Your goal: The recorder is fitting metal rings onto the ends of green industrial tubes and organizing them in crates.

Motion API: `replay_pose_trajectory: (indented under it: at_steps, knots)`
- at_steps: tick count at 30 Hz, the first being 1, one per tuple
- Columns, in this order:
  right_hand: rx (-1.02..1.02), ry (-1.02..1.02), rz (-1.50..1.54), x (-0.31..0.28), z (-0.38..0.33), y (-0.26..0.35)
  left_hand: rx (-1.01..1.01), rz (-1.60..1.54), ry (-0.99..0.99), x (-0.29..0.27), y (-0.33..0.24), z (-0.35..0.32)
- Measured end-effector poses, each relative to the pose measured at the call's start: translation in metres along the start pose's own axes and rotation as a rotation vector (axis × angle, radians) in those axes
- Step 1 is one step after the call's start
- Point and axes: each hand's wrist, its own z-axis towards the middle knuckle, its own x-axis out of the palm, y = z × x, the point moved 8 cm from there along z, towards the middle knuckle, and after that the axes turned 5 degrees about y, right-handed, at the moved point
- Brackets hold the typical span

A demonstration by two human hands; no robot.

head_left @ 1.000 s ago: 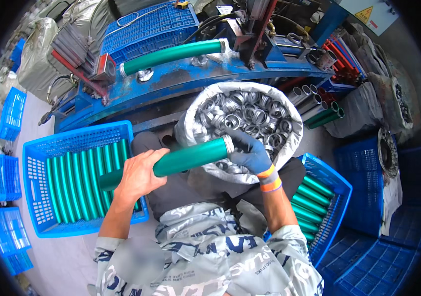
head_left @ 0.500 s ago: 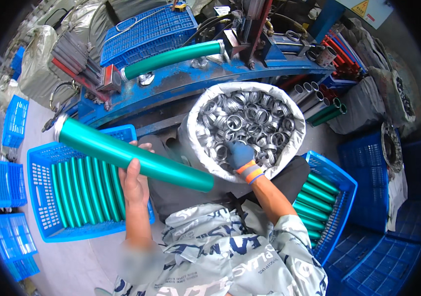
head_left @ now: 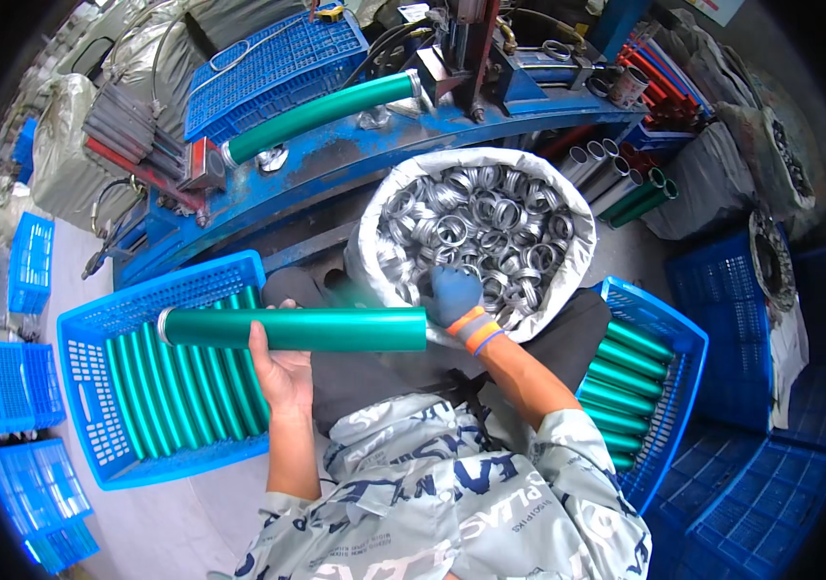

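Observation:
My bare left hand [head_left: 282, 367] is wrapped round a green metal tube [head_left: 336, 330], which lies nearly level across my lap. A silver ring [head_left: 163, 327] sits on the tube's left end; its right end points at my gloved hand. In a blue glove with an orange-and-grey cuff, my right hand [head_left: 455, 296] is closed at the near rim of a white sack [head_left: 582, 253]. Whatever its fingers hold is hidden. Loose silver metal rings [head_left: 452, 231] fill the sack.
Green tubes lie in a blue crate [head_left: 89, 387] at my left and another blue crate [head_left: 692, 387] at my right. Ahead stands a blue machine bench [head_left: 321, 184] with a ringed green tube [head_left: 326, 114] on it. Stacked blue crates flank both sides.
The held tube has swung from slanting to nearly level, its left end coming down and toward me. My right hand has drawn back left from among the rings to the sack's near rim.

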Motion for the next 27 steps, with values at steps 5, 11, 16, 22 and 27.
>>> replay_pose_trajectory:
  at_steps: [5,11,16,22,27]
  knots:
    - [0.065,-0.174,0.579,-0.029,-0.018,-0.005,0.019,-0.047,-0.094,-0.019,-0.006,-0.005]
    - [-0.061,0.141,2.020,-0.045,-0.035,-0.015,-0.041,-0.074,-0.107,-0.006,0.022,0.000]
    - [-0.223,0.149,1.795,-0.098,-0.064,0.014,-0.015,-0.022,-0.081,0.005,0.035,0.002]
    - [-0.257,0.224,1.683,-0.120,-0.079,0.036,0.039,0.002,-0.095,0.000,0.025,-0.005]
    - [-0.107,0.292,1.593,-0.133,-0.062,0.039,0.061,0.040,-0.095,-0.005,0.028,0.013]
